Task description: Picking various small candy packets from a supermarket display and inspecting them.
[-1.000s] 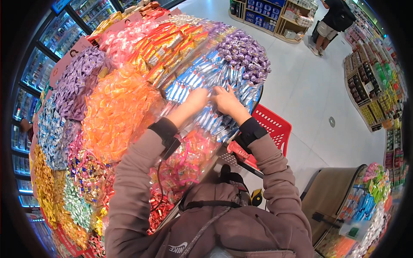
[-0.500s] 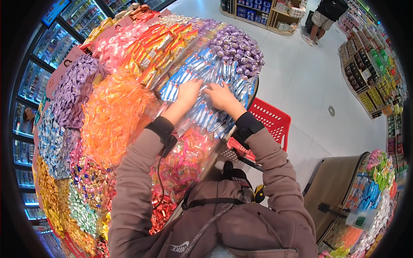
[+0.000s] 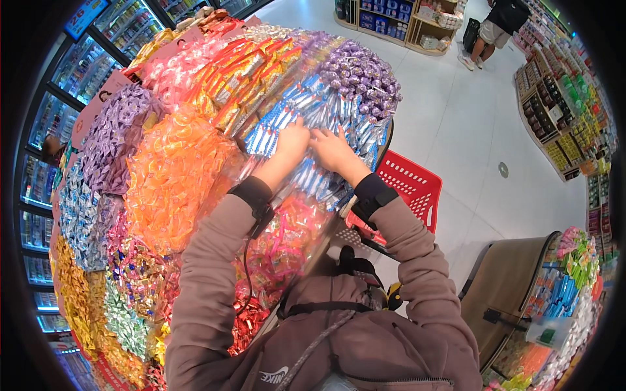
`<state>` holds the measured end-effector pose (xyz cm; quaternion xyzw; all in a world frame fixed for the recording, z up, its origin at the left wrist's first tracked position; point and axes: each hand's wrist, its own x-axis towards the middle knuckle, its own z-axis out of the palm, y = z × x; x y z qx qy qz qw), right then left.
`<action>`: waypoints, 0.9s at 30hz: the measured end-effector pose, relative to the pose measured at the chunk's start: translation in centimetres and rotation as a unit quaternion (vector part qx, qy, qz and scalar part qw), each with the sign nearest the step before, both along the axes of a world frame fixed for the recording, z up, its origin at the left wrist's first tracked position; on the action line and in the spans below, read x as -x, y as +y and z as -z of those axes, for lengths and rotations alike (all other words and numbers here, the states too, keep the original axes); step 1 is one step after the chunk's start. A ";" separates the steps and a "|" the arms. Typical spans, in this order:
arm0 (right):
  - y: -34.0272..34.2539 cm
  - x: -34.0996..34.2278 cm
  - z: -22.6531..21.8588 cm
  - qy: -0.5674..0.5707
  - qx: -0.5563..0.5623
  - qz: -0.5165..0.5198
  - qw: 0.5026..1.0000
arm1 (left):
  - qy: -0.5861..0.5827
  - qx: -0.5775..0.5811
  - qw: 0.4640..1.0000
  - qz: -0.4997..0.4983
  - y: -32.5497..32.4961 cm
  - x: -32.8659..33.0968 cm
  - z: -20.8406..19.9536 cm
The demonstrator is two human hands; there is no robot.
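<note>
Both of my hands rest on a pile of blue-and-white wrapped candies [image 3: 264, 138] in the display. My left hand [image 3: 293, 141] lies on the wrappers with one finger stretched forward; its other fingers are partly hidden. Close beside it, my right hand [image 3: 331, 151] touches the same candies, its fingers bent and apart. I see nothing held in either hand. Beyond the right hand are round purple-wrapped candies [image 3: 362, 77]. Yellow-and-red packets [image 3: 251, 75] lie to the left, past a clear divider.
Orange-wrapped candies [image 3: 176, 182] and pink ones [image 3: 283, 234] fill neighbouring sections. A red shopping basket [image 3: 411, 189] stands right of the display edge. Another candy stand [image 3: 515, 280] is at lower right. A person [image 3: 492, 32] stands in the far aisle. Lit fridges [image 3: 52, 130] line the left.
My left hand has shifted slightly right, closer to my right hand. The right hand stays nearly in place on the blue-and-white candies.
</note>
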<state>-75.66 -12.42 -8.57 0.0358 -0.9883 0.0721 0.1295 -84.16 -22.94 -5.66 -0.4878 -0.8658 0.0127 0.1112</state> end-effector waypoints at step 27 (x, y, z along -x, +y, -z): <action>0.9 -5.3 -4.8 0.051 0.097 -0.008 0.994 | -0.209 -0.145 0.965 0.059 -3.8 0.1 -4.9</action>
